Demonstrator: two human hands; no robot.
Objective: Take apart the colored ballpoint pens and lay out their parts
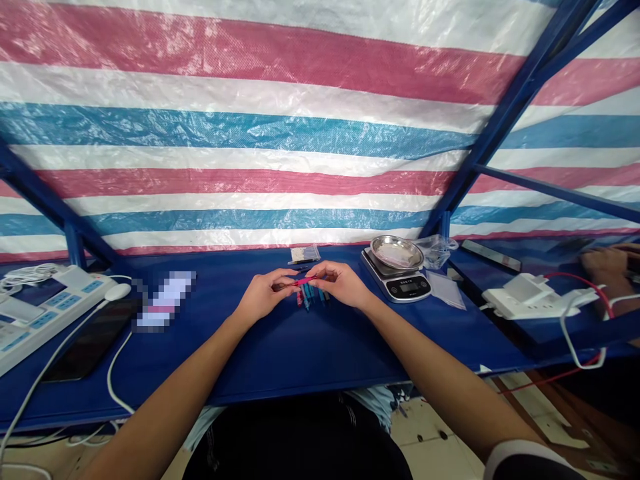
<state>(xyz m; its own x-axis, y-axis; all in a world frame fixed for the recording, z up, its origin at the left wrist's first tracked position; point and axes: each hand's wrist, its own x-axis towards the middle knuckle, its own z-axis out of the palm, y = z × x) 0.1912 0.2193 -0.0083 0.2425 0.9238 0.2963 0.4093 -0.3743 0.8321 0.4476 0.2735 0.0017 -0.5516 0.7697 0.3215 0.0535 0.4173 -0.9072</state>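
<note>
A slim pink pen (pixel 303 282) is held level above the blue table, one end in each hand. My left hand (pixel 265 293) pinches its left end between thumb and fingers. At the right end, my right hand (pixel 340 283) is closed on it in the same way. Just below and between the hands lies a small bunch of teal and dark pens (pixel 308 295), partly covered by my right hand. Behind them, near the back of the table, is a small clear packet with pale contents (pixel 305 254).
A digital scale (pixel 407 287) bearing a metal bowl (pixel 397 240) stands to the right, beside clear plastic bags (pixel 447 290). Power strips (pixel 60 300) with cables and a dark phone (pixel 93 340) lie left. At far right are a white adapter (pixel 530 297) and another person's hand (pixel 607 263).
</note>
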